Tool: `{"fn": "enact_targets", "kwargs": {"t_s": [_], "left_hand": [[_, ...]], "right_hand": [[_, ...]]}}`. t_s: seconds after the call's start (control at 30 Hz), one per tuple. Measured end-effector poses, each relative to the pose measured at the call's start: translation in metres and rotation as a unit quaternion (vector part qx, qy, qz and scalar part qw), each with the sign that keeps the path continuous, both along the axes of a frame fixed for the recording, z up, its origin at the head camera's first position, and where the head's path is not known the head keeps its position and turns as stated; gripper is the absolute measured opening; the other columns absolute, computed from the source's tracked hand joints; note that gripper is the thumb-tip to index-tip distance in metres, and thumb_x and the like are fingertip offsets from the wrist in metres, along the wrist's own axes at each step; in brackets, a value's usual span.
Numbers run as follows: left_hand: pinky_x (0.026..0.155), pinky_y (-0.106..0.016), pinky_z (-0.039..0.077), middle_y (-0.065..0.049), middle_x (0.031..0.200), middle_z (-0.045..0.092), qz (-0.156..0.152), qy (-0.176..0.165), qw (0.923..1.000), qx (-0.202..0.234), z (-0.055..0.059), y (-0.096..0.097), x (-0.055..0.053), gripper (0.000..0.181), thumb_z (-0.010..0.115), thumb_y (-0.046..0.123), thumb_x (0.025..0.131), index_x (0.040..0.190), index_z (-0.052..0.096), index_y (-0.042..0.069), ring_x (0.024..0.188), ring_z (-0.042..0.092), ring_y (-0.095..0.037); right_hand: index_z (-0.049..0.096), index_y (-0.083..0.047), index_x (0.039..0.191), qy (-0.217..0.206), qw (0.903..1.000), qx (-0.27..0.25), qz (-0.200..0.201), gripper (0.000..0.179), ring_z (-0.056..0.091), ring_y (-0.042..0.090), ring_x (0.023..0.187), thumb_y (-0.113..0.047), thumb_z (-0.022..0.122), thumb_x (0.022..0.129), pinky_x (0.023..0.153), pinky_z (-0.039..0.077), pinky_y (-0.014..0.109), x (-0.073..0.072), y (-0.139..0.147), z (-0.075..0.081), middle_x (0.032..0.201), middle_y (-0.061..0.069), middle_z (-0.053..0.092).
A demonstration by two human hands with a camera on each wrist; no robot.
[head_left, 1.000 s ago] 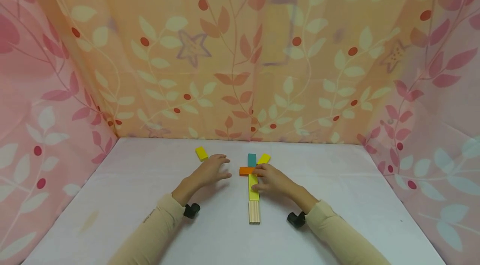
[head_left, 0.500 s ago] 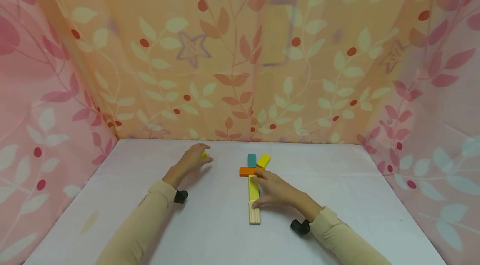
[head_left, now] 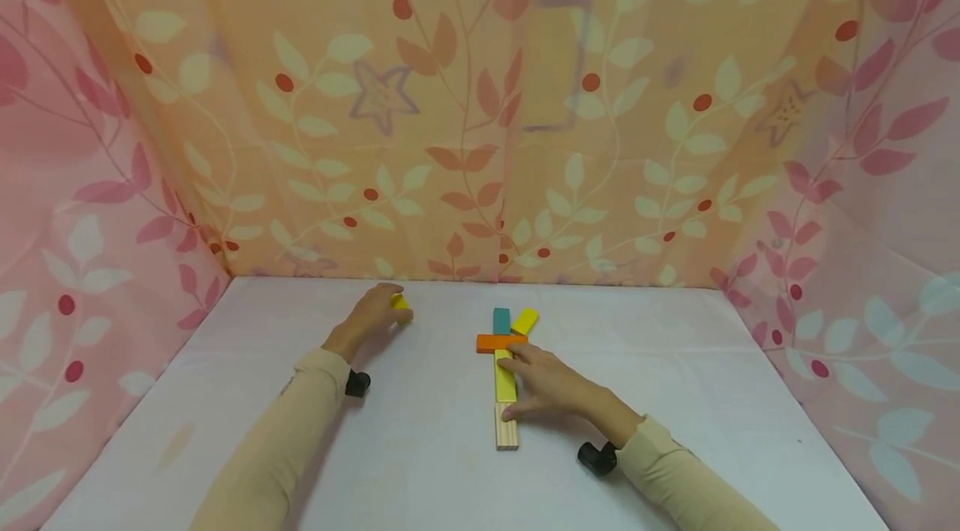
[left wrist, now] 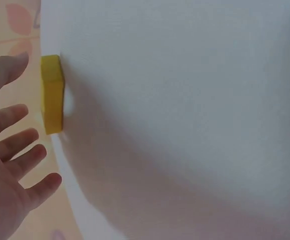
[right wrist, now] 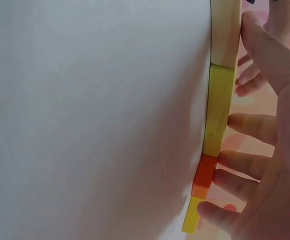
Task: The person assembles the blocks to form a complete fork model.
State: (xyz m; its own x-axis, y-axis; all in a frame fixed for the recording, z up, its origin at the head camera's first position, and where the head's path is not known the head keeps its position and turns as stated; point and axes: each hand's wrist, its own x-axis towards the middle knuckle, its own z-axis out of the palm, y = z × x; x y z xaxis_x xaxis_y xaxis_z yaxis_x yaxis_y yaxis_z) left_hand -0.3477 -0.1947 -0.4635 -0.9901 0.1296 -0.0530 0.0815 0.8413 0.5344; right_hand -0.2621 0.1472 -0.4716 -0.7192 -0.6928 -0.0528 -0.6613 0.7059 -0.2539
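My left hand (head_left: 367, 318) reaches over a small yellow block (head_left: 400, 303) at the back left of the table. In the left wrist view its fingers are spread, and that yellow block (left wrist: 53, 95) stands just beyond them. My right hand (head_left: 555, 383) lies over a column of blocks, fingertips at their upper faces. Nearest me in the column is a natural wood block (head_left: 507, 436), then a long yellow-green block (head_left: 506, 385), then an orange block (head_left: 489, 343) set crosswise. Behind the orange one are a teal block (head_left: 502, 320) and a slanted yellow block (head_left: 527, 320).
A white cloth covers the table (head_left: 420, 464). Patterned fabric (head_left: 450, 97) hangs along the back and both sides. Black wrist cameras (head_left: 597, 458) sit below the sleeves.
My left hand has moved left and away from the column to the far yellow block. My right hand has drawn slightly back toward me along the column. The blocks stay in place.
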Motion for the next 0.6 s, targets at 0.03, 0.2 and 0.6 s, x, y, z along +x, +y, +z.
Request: {"fn": "enact_targets", "kwargs": {"t_s": [0.03,0.2,0.6], "left_hand": [[0.106,-0.049,0.04,-0.025,0.141,0.048,0.001,-0.004,1.0,0.002,-0.0009,-0.0006,-0.0004,0.063,0.066,0.028,0.09,0.14,0.046,-0.004,0.116,0.05,-0.035],[0.102,-0.047,0.043,-0.024,0.134,0.053,0.004,-0.02,0.9997,0.012,-0.0059,-0.0023,0.0001,0.061,0.069,0.024,0.089,0.137,0.047,-0.006,0.109,0.052,-0.033],[0.108,-0.049,0.041,-0.023,0.136,0.054,0.02,-0.012,0.9993,0.03,-0.0069,0.0006,0.0026,0.056,0.069,0.019,0.09,0.137,0.05,-0.005,0.117,0.052,-0.034]], "right_hand": [[0.05,-0.013,0.142,-0.001,1.0,0.002,-0.001,0.091,0.04,0.034,0.139,-0.07,0.067,0.074,0.111,0.039,0.051,0.0,-0.0001,0.0001,0.152,0.015,0.039],[0.048,-0.016,0.144,-0.016,0.9998,0.009,-0.01,0.092,0.036,0.032,0.142,-0.072,0.066,0.074,0.113,0.036,0.052,0.0006,-0.0012,0.0004,0.156,0.012,0.034],[0.05,-0.014,0.142,-0.018,0.9991,0.037,-0.016,0.089,0.041,0.032,0.138,-0.069,0.068,0.075,0.114,0.037,0.049,0.001,-0.0049,0.0086,0.153,0.014,0.038]]}}
